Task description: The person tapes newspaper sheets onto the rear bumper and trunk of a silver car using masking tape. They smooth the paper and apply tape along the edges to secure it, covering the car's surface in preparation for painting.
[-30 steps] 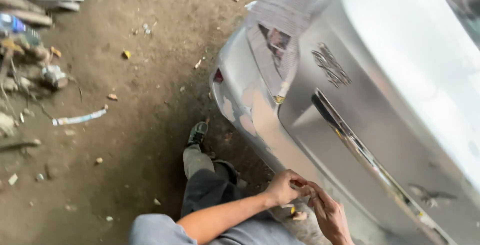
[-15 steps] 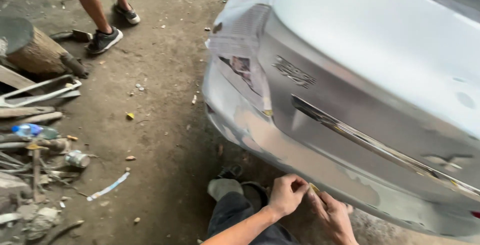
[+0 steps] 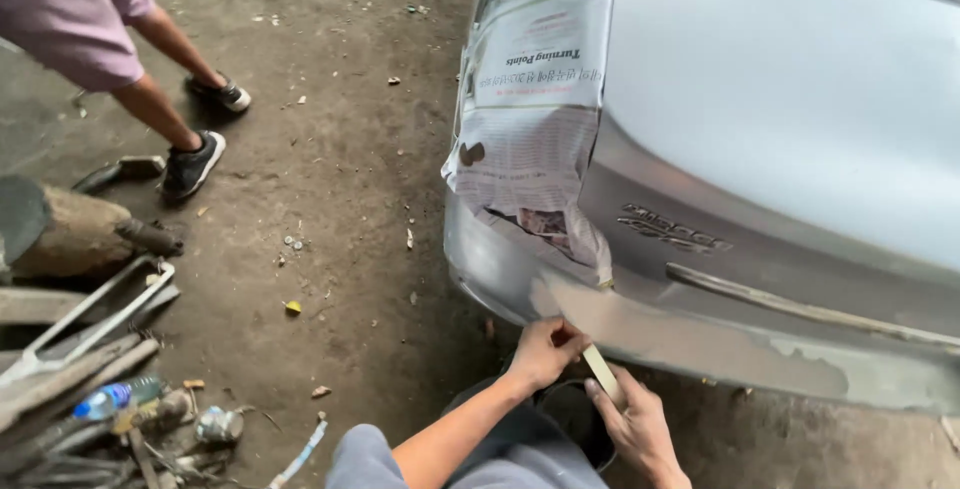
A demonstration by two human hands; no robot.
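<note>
I crouch at the rear corner of a silver car. My left hand [image 3: 543, 351] pinches the upper end of a beige tape strip [image 3: 600, 370] right at the lower edge of the bumper [image 3: 490, 269]. My right hand [image 3: 637, 425] holds the strip's lower end, a little below and to the right. A dull grey filler patch [image 3: 700, 341] runs along the bumper beside the hands. Newspaper [image 3: 530, 129] covers the car's corner above them. A dark round object [image 3: 570, 417] lies under my hands; I cannot tell what it is.
Another person in a pink shirt and black shoes [image 3: 192, 163] stands at the upper left. A log [image 3: 75, 234], metal frames [image 3: 90, 314], a plastic bottle [image 3: 112, 398] and scrap lie at the left. The dirt floor [image 3: 350, 199] is littered with small bits.
The view has swung up and left, bringing the other person's legs and the newspaper into sight. My hands stay together on the strip at the bumper's lower edge, now stretched slightly apart.
</note>
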